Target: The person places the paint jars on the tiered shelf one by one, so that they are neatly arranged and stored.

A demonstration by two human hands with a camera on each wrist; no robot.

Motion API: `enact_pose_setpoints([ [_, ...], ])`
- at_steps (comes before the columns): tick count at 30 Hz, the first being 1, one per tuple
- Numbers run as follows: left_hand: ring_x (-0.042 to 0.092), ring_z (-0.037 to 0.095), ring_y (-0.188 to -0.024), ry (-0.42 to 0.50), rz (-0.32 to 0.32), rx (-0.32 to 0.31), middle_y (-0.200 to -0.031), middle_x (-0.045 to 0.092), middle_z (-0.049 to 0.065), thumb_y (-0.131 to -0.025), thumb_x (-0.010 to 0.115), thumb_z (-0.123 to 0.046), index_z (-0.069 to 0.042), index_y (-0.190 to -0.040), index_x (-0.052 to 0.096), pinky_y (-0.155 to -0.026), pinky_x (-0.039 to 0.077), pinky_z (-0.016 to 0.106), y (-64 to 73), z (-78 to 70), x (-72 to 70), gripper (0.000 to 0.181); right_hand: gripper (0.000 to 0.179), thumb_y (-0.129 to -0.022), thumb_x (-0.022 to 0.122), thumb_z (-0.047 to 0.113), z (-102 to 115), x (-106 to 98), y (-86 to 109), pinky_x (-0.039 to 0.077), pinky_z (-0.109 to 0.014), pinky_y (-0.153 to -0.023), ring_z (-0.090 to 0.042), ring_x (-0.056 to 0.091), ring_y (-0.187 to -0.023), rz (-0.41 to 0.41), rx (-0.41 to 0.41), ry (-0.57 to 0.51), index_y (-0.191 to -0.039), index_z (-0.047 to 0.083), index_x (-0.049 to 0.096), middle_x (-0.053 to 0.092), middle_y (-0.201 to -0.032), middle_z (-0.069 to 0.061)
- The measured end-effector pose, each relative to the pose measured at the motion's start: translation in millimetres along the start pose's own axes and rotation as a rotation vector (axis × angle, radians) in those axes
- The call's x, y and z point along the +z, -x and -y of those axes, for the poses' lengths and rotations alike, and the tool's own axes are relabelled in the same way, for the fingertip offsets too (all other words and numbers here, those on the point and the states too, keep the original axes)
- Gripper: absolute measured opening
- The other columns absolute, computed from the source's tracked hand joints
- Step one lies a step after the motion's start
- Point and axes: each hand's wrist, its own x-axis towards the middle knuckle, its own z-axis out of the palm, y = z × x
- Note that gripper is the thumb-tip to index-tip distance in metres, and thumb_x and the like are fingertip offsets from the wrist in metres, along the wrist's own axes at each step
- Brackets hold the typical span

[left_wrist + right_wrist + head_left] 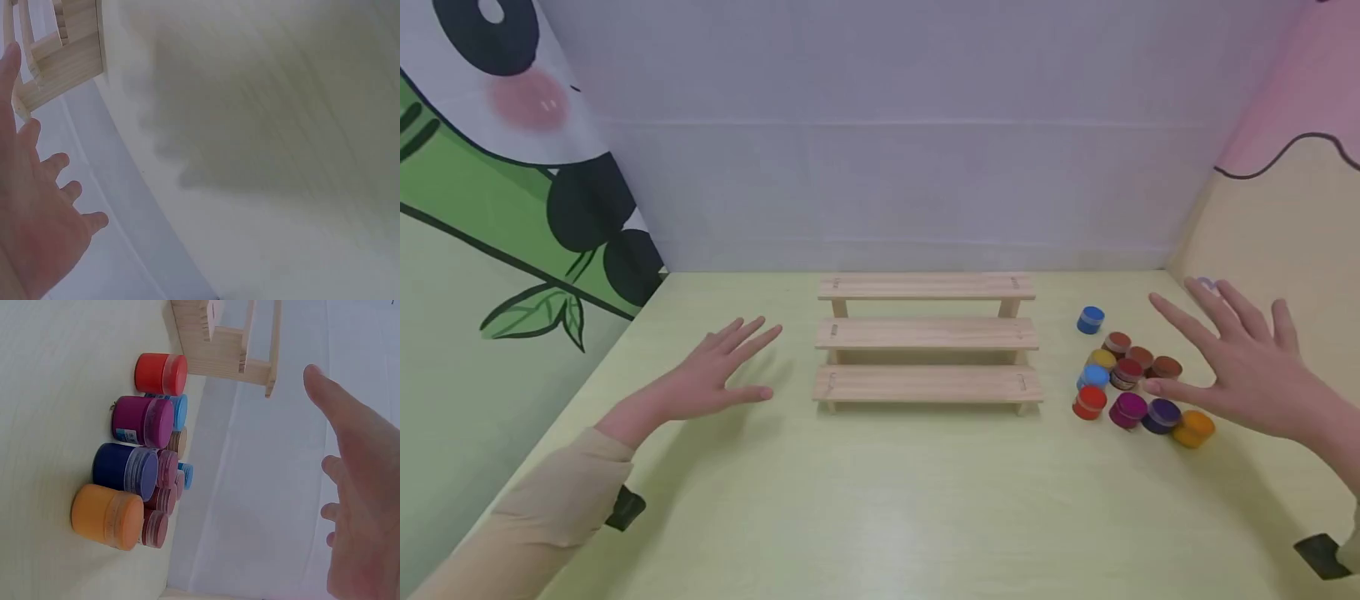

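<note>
A three-tier wooden rack point(927, 333) stands at the middle back of the table. My left hand point(718, 375) hovers to its left with fingers spread, holding nothing; its shadow falls on the tabletop. On the rack's right is a cluster of small paint jars, among them a red jar point(1089, 402), a purple jar point(142, 422), a dark blue jar point(125, 470) and an orange jar point(107, 517). My right hand point(1255, 367) is held over the cluster's right side, fingers spread and nothing in it. A blue jar point(1090, 320) sits a little apart, behind the others.
The pale table point(880, 500) meets a whitish back panel point(925, 192). A printed cartoon panel point(512, 225) borders the left side, and a pink and beige panel point(1292, 217) the right.
</note>
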Motion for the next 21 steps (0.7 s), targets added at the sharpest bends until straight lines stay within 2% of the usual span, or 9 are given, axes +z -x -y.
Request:
enact_pose_setpoints([
  [5, 0.009, 0.044, -0.152, 0.189, 0.018, -0.021, -0.167, 0.012, 0.012, -0.09, 0.064, -0.054, -0.034, -0.159, 0.015, -0.113, 0.017, 0.073, -3.4, -2.3, 14.2, 0.087, 0.104, -0.077, 0.076, 0.057, -1.3, 2.8, 6.2, -0.018, -0.072, -0.112, -0.04, -0.007, -0.154, -0.062, 0.005, -0.041, -0.159, 0.026, 0.019, 0.004, -0.168, -0.014],
  [10, 0.015, 0.04, -0.151, 0.313, 0.025, -0.042, -0.166, 0.015, 0.01, -0.092, 0.066, -0.045, -0.032, -0.159, 0.014, -0.112, 0.021, 0.072, -7.6, -6.3, 24.1, 0.086, 0.1, -0.079, 0.075, 0.054, -2.9, 7.5, 13.4, -0.013, -0.071, -0.114, -0.041, 0.0, -0.154, -0.125, 0.012, -0.076, -0.158, 0.024, 0.023, 0.006, -0.168, -0.008],
  [15, 0.023, 0.039, -0.149, 0.431, 0.029, -0.036, -0.164, 0.02, 0.01, -0.093, 0.067, -0.039, -0.026, -0.159, 0.016, -0.114, 0.027, 0.066, -12.4, -13.9, 29.8, 0.084, 0.096, -0.079, 0.077, 0.049, -4.9, 15.0, 19.4, 0.002, -0.073, -0.116, -0.045, 0.011, -0.151, -0.203, 0.014, -0.142, -0.157, 0.024, 0.028, 0.016, -0.167, -0.009],
  [18, 0.031, 0.038, -0.145, 0.509, 0.034, -0.027, -0.161, 0.027, 0.012, -0.093, 0.067, -0.038, -0.022, -0.159, 0.019, -0.113, 0.034, 0.061, -15.8, -18.1, 34.1, 0.083, 0.094, -0.078, 0.079, 0.046, -5.3, 20.4, 23.7, 0.01, -0.074, -0.113, -0.047, 0.017, -0.149, -0.226, 0.015, -0.173, -0.156, 0.024, 0.031, 0.023, -0.164, -0.015],
  [21, 0.042, 0.035, -0.14, 0.553, 0.039, -0.028, -0.153, 0.041, 0.014, -0.092, 0.068, -0.038, -0.02, -0.157, 0.023, -0.111, 0.04, 0.056, -20.6, -21.2, 39.2, 0.081, 0.096, -0.077, 0.081, 0.044, -5.0, 24.5, 28.6, 0.012, -0.075, -0.113, -0.049, 0.019, -0.147, -0.213, 0.028, -0.191, -0.156, 0.023, 0.031, 0.024, -0.163, -0.02],
])
